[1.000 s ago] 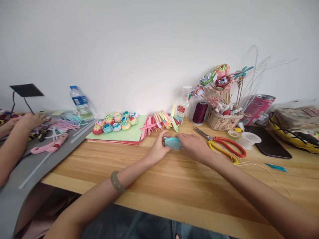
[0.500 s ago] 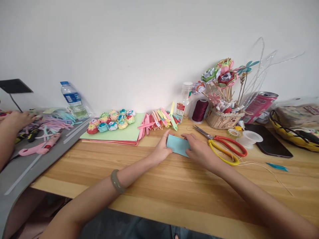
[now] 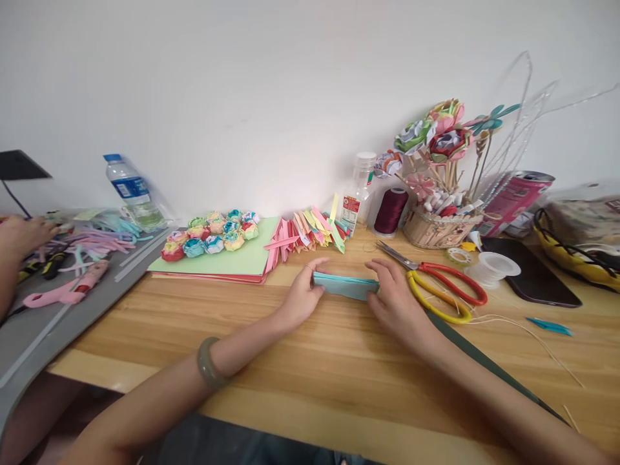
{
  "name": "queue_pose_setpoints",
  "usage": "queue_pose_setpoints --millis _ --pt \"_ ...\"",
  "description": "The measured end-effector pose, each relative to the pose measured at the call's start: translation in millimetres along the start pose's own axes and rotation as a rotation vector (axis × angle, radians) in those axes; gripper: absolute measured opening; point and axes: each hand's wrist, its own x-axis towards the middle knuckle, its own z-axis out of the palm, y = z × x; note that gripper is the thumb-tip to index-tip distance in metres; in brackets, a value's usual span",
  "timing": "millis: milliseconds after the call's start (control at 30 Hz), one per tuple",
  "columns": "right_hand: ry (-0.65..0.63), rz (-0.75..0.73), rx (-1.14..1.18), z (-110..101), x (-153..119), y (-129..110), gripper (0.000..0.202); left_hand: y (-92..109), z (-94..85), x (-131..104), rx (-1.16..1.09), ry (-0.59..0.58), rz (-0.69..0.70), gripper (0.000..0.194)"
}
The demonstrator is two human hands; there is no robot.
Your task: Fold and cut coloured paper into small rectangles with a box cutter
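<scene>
A small stack of blue paper [image 3: 345, 287] is held upright on its long edge over the wooden table, its layered top edges showing. My left hand [image 3: 301, 292] grips its left end between thumb and fingers. At the right end, my right hand [image 3: 393, 296] pinches it the same way. Just right of that hand lie large scissors [image 3: 448, 290] with red and yellow handles, their blades pointing to the back left. Behind the paper is a bundle of folded paper strips [image 3: 310, 232] in pink, yellow and other colours.
Colourful paper rosettes [image 3: 213, 244] rest on green sheets [image 3: 227, 263] at the back left. A purple thread spool [image 3: 390, 212], a basket of paper flowers [image 3: 438, 226] and a phone [image 3: 533, 274] stand or lie rightward. At far left, another person's hand [image 3: 29, 236] is near a pink glue gun [image 3: 68, 292].
The blue paper has tipped from lying flatter to standing on edge, showing its layers. Both hands have shifted slightly apart around it. A dark green strip now shows beside my right forearm.
</scene>
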Motion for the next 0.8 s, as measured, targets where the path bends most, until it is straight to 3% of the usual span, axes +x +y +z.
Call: queue_pose_setpoints --millis 167,367,600,800 --pt "-0.047 0.088 0.205 14 -6 -1 0.052 4 7.3 -9 -0.015 -0.021 -0.015 0.062" --pt "-0.06 0.148 0.365 10 -8 -6 0.053 9 8.5 -9 -0.064 -0.041 -0.018 0.074" --pt "-0.022 0.105 0.391 10 -10 -10 0.05 8 3.9 -9 0.034 -0.111 -0.031 0.076" --pt "0.023 0.01 0.317 13 -10 -11 0.045 8 6.6 -11 0.076 -0.118 0.01 0.063"
